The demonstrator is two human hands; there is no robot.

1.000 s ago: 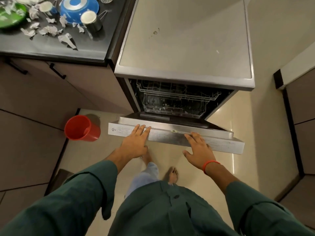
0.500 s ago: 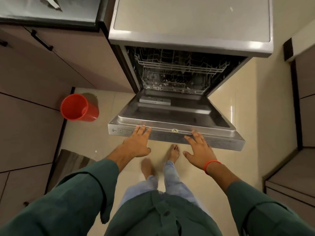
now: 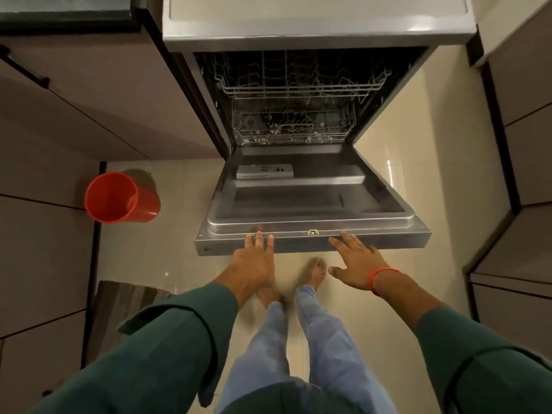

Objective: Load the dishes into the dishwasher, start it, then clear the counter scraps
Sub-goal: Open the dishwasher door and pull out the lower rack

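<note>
The grey stainless-steel dishwasher door (image 3: 310, 201) lies swung down nearly flat in front of the person, and both hands meet its front edge: the left hand (image 3: 255, 259) has straight, spread fingers laid over the lip near the left corner, and the right hand (image 3: 357, 259), with an orange band on its wrist, has flat, splayed fingers touching the same edge further right. Neither hand curls round anything; both are open and only resting or pressing on the door. Behind the door the dark tub shows a grey wire upper rack (image 3: 301, 85) and a grey wire lower rack (image 3: 294, 127), both pushed in, and no plates or cups can be made out in them, though the lower one is dim. A red plastic bucket (image 3: 112, 197) stands on the pale tiled floor (image 3: 167, 234) to the left of the door, well apart from it. The dark bench (image 3: 65, 17) shows only as a strip at the top left, and the dishes and scraps are out of view. The step in hand looks like opening the dishwasher, the very start of the loading stage, so the task is barely begun. The next move likely calls for letting go of the door once it sits flat, sliding out a rack, then turning to the bench for the dishes.
</note>
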